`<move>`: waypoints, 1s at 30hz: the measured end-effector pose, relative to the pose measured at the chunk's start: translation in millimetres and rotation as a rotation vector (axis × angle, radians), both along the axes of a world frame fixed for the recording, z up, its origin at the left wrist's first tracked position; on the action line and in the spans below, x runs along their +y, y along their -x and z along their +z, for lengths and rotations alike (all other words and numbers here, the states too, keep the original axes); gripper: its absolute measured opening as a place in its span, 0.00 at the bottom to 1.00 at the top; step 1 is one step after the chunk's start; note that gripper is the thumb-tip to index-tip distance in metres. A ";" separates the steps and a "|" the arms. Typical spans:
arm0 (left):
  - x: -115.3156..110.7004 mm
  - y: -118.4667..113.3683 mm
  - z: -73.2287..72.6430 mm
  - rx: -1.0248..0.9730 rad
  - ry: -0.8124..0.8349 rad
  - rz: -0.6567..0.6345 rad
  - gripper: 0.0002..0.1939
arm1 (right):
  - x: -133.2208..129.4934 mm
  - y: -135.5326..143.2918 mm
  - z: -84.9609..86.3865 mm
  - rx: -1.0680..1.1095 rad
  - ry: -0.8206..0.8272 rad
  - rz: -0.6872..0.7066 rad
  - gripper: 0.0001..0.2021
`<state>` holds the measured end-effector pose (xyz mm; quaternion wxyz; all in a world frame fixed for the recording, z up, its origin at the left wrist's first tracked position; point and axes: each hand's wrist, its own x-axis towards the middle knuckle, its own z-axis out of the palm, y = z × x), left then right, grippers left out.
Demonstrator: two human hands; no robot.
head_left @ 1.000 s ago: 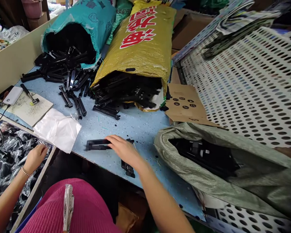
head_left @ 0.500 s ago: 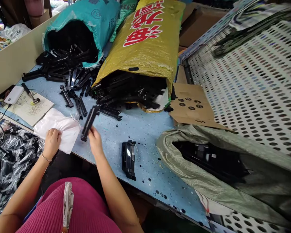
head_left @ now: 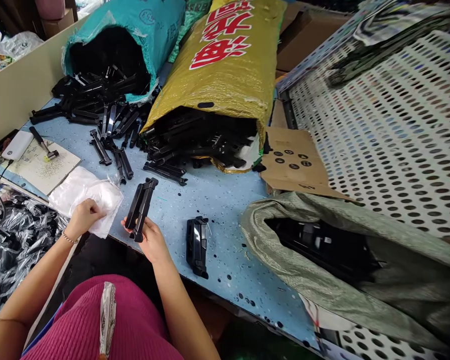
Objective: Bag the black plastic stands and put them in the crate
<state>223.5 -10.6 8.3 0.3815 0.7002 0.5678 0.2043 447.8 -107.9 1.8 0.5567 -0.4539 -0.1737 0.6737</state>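
Observation:
My right hand (head_left: 152,241) is wrapped round a black plastic part (head_left: 141,206), held tilted above the blue table (head_left: 225,200) near its front edge. My left hand (head_left: 85,218) rests on a stack of thin white plastic bags (head_left: 102,192), its fingers pressed together at the stack's right side; whether a bag is pinched is too small to tell. Another black part (head_left: 197,247) lies by itself to the right of my right hand. Loose black parts (head_left: 101,148) lie beyond the bags.
A teal sack (head_left: 150,45) and a yellow sack (head_left: 225,65) spill black parts at the back. A grey-green sack (head_left: 277,270) lies at right beside cardboard (head_left: 296,155) and a perforated crate (head_left: 390,125). A hammer (head_left: 41,142) rests on a board (head_left: 56,172); bagged parts (head_left: 18,260) fill the lower left.
My right hand has turned the black part, which now shows another side, and moved slightly towards me. My left hand has shifted right over the white bags.

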 end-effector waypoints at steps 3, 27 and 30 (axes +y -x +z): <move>1.2 2.2 3.2 -0.101 0.064 -0.009 0.17 | 5.1 7.5 4.7 0.037 -0.030 0.078 0.16; -5.0 25.7 4.8 0.163 -0.468 -0.344 0.33 | -32.1 20.5 -27.2 0.512 0.131 0.457 0.14; -19.0 24.0 7.2 0.175 -0.535 -0.409 0.38 | -20.8 28.8 -31.1 0.542 0.132 0.410 0.14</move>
